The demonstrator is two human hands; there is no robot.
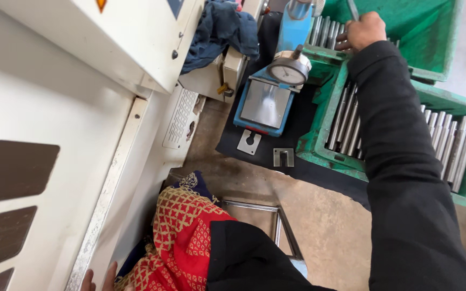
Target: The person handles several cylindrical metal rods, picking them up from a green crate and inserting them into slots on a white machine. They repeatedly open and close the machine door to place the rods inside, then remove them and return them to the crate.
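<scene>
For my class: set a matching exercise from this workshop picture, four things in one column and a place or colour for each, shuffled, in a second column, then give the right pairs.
Things
1. dial gauge
2. metal rods
3. blue cloth
4. right hand

Places or colours
A. lying side by side in a green crate
B. gripping a single rod at the far crate
C. round white face, mounted on a blue stand
D. bunched up beside the white machine cabinet

Pairs: 1-C, 2-A, 3-D, 4-B
</scene>
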